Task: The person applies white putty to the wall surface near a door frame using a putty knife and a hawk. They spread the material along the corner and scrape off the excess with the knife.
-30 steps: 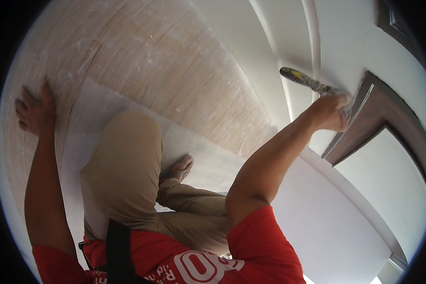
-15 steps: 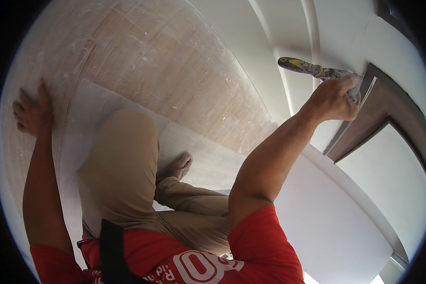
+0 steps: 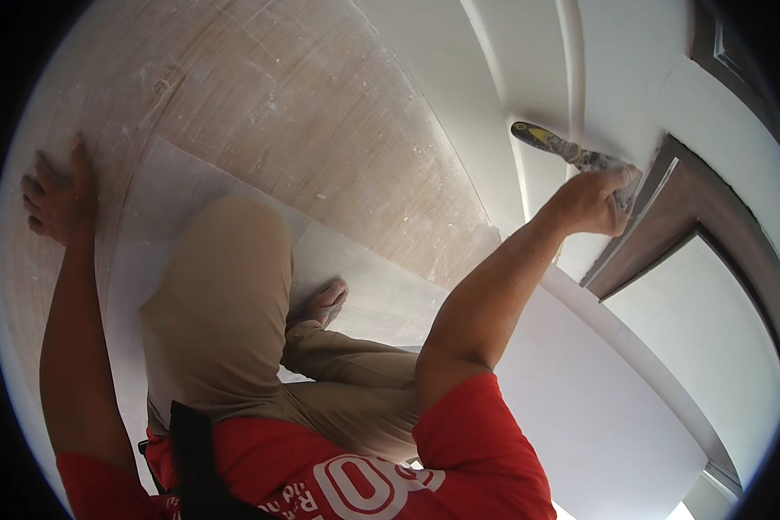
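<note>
My right hand (image 3: pixel 594 201) is raised beside the white wall and grips a putty knife (image 3: pixel 549 142) by its blade end. The knife's black and yellow handle sticks out to the left. Pale smears cover the blade, which my fingers partly hide. Just right of that hand is a dark brown frame (image 3: pixel 659 227) with a thin light strip along its edge; I cannot tell whether the blade touches the wall. My left hand (image 3: pixel 64 198) rests on the dusty wood-look floor (image 3: pixel 260 95) at the far left, its fingers spread.
White wall mouldings (image 3: pixel 572 61) run up behind the knife. A pale panel (image 3: pixel 702 312) sits inside the brown frame, and another dark frame (image 3: pixel 730 52) stands at the upper right. My bent knee (image 3: pixel 225 286) and sandalled foot (image 3: pixel 328 299) are between my arms.
My right hand has drawn slightly left and down with the putty knife, a little away from the brown frame's edge. My left hand stays on the floor. The view has shifted slightly.
</note>
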The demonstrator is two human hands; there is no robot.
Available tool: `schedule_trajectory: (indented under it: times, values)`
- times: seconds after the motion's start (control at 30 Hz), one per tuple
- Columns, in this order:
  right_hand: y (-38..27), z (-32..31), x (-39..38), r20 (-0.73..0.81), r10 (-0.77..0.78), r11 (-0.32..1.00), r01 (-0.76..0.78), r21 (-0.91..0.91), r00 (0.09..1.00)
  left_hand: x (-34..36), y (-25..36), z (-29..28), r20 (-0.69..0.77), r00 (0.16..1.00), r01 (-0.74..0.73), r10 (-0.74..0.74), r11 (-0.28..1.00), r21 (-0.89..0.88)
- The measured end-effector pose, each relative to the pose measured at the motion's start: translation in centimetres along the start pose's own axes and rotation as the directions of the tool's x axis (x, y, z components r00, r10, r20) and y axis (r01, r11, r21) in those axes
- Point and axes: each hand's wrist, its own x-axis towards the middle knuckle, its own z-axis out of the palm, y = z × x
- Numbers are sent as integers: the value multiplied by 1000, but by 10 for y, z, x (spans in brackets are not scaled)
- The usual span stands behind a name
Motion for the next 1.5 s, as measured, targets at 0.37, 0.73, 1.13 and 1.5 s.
schedule_trajectory:
  times: [0.37,0.73,1.13,1.5]
  values:
    - [3,-1,9,-13,38,995,-39,-92,999,-2,-6,10,8,1000,-22,22,999,40]
    - [45,-23,9,-84,7,1000,-5,23,996,0,-7,12,24,1000,-5,4,1000,7]
    - [19,-19,8,-27,93,996,-93,-1,995,-7,-18,24,12,1000,0,-1,998,67]
    - [64,-41,13,-51,40,999,-40,5,998,-1,-20,23,52,999,-1,-6,993,120]
